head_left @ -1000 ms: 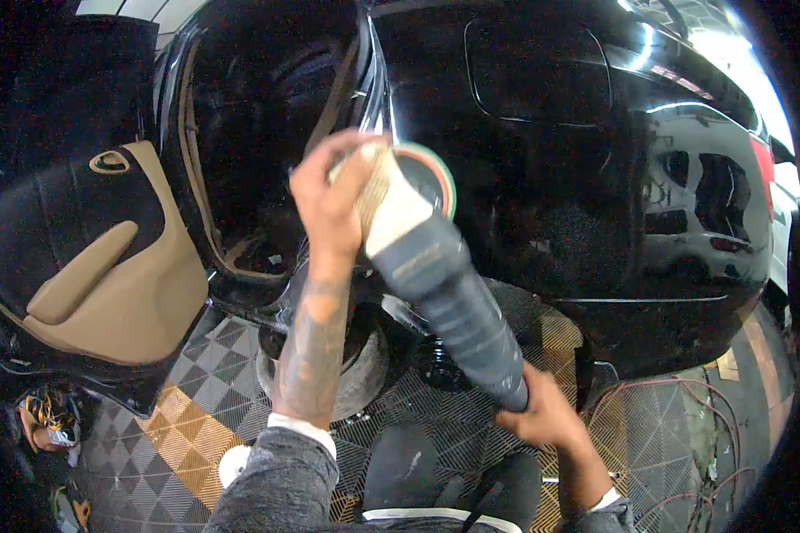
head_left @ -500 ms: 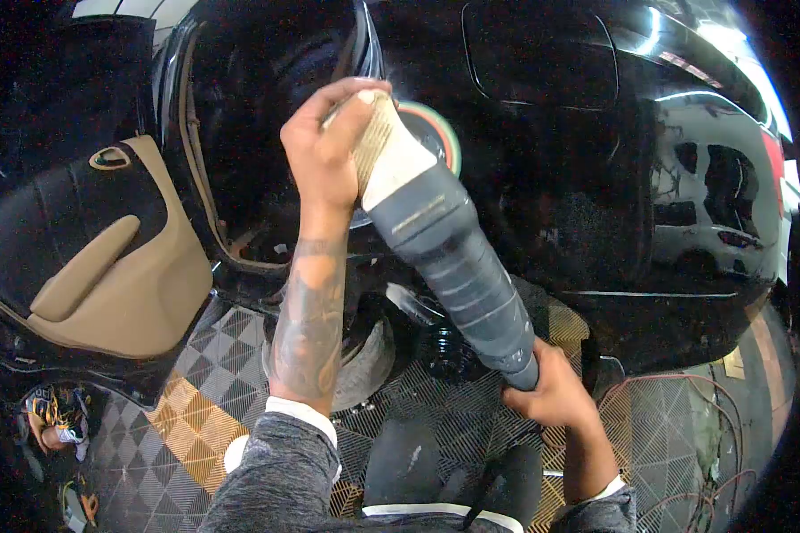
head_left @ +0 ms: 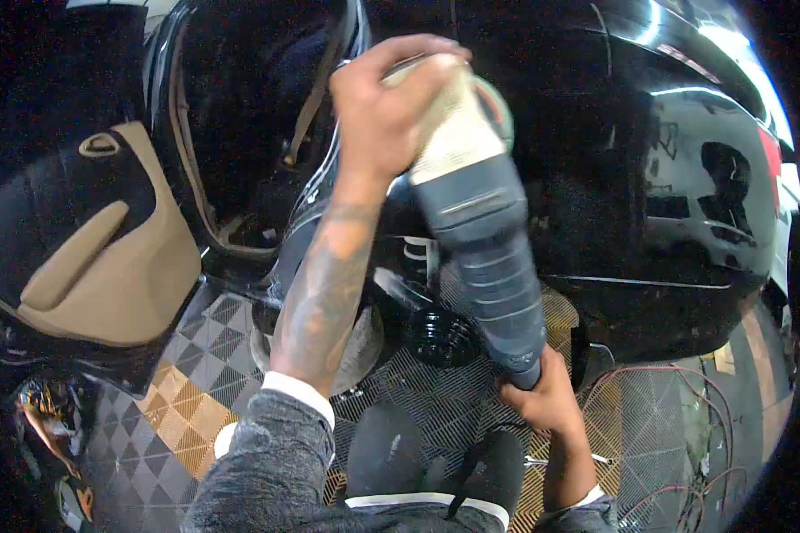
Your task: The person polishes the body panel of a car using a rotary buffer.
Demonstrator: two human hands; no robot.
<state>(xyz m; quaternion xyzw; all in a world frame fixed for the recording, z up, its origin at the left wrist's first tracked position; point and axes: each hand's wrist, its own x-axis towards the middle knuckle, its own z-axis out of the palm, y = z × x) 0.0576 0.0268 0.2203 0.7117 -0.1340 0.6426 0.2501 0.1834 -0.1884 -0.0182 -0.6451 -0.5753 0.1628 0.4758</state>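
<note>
A dark grey polisher point(head_left: 498, 275) with masking tape wrapped over its head spans the middle of the view, tilted. My left hand point(head_left: 378, 111) is closed over the taped head from above, its fingers wrapped round the front. My right hand point(head_left: 545, 395) grips the narrow rear end of the body, low and to the right. Past the head, the edge of a round pad point(head_left: 500, 115) with a green and orange rim shows against the black car panel point(head_left: 587, 195). Most of the pad is hidden behind the head, so its contact with the paint cannot be made out.
An open car door point(head_left: 120, 275) with tan trim stands at the left, beside the door opening. Below the panel, a black coiled part point(head_left: 443, 338) sits near the wheel area. Reddish cables point(head_left: 729, 417) lie on the floor at right. Patterned tiles point(head_left: 182, 400) cover the ground.
The polisher's head and my left hand have moved right and slightly up across the panel. The tool stands steeper. My right hand has stayed almost in place at the rear end.
</note>
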